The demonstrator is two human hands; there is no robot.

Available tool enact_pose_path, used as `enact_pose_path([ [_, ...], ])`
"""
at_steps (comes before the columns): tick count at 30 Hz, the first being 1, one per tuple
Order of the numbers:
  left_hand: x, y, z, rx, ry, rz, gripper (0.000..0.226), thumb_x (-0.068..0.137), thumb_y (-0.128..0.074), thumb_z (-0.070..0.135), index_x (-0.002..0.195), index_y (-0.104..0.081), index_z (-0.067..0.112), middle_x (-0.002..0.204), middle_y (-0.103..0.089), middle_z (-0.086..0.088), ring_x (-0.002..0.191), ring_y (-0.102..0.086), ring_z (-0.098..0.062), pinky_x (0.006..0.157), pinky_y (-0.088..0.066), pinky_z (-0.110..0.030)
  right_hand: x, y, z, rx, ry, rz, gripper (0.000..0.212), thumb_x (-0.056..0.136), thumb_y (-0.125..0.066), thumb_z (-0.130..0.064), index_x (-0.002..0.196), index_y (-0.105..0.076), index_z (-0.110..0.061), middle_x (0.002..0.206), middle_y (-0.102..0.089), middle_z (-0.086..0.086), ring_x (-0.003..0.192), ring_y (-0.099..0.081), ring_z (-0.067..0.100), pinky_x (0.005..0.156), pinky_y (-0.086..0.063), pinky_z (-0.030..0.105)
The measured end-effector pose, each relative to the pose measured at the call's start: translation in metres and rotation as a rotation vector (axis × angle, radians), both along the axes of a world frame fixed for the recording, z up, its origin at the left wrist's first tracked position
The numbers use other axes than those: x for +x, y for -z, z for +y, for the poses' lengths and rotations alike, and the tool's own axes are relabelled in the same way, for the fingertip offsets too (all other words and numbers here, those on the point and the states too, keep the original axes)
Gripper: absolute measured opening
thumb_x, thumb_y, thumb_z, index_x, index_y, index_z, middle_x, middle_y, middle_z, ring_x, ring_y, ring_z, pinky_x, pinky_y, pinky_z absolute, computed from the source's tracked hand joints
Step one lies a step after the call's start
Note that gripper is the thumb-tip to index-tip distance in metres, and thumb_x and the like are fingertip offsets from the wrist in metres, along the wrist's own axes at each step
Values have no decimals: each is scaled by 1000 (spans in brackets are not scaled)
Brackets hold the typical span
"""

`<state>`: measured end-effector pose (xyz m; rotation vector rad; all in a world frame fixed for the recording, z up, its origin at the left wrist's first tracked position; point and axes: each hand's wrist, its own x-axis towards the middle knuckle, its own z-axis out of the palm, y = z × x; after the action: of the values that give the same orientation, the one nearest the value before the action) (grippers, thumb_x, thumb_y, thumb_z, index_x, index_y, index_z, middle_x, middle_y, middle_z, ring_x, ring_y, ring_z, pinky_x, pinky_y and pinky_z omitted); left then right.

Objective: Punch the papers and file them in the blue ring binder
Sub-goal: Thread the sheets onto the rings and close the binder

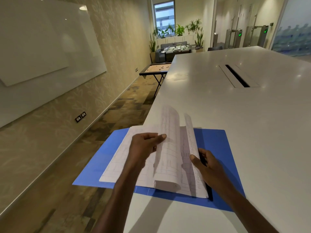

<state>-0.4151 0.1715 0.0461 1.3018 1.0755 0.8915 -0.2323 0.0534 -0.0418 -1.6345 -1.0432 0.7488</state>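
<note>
The blue ring binder (217,145) lies open at the table's near left corner, its left cover hanging past the edge. A stack of printed papers (124,158) lies in it. My left hand (143,147) pinches a curled bundle of sheets (168,148) lifted off the stack, thumb on top. My right hand (207,165) holds the right edge of an upright sheet (191,137) next to the binder's black spine strip (209,190). The rings are hidden under the paper. No punch is in view.
The white table (235,106) stretches away to the right, with a cable slot (237,75) in its middle. Left of the table edge is carpeted floor (70,165). A carrom board (154,68) on a stand and a foosball table (178,48) stand farther back.
</note>
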Motion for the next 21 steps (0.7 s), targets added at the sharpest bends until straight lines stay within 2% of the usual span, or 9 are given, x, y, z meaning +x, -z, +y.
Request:
enact_pose_path([
  [3,-22,-17,17,61,-62,62,21,68,-87,24,81,-78,12,84,-76,-15,74,-70,-24,77,-61,-38,0,2,1,-8,-6,-23,35,89,-56,-42,119,-45,-27,107,-63,-8,86,-67,11,60,-48,17],
  [5,-37,-27,27,97,-82,90,20,68,-86,24,81,-79,11,90,-73,-24,73,-65,-28,80,-58,-45,0,3,1,-9,-2,-24,34,89,-57,-42,119,-46,-27,105,-64,-9,82,-68,11,59,-48,17],
  [7,-52,-34,37,124,-80,140,20,69,-86,26,81,-79,11,93,-70,-29,72,-62,-28,80,-58,-46,0,3,1,-5,-2,-13,32,89,-58,-41,117,-46,-29,105,-64,-10,81,-69,11,59,-50,17],
  [10,-69,-37,52,159,-80,234,19,71,-85,28,81,-78,13,86,-74,-23,72,-67,-29,80,-58,-44,-1,1,1,4,-1,-4,30,89,-58,-41,114,-45,-31,105,-64,-11,81,-69,10,58,-50,16],
  [13,-83,-37,64,179,-103,266,17,74,-83,22,87,-78,11,82,-76,-16,78,-71,-35,82,-56,-52,-1,0,0,4,6,7,30,88,-58,-41,114,-45,-31,105,-63,-12,82,-68,8,55,-49,14],
  [17,-94,-31,72,213,-118,309,18,77,-80,14,93,-76,6,82,-76,-15,78,-74,-32,80,-59,-44,-1,0,1,4,16,11,31,88,-58,-42,114,-44,-32,104,-62,-14,83,-67,6,57,-48,13],
  [21,-98,-24,75,225,-178,403,21,77,-81,18,96,-76,8,82,-76,-14,77,-73,-31,71,-57,-36,0,1,1,5,16,5,29,88,-57,-44,112,-44,-35,103,-62,-17,82,-68,5,57,-49,14],
])
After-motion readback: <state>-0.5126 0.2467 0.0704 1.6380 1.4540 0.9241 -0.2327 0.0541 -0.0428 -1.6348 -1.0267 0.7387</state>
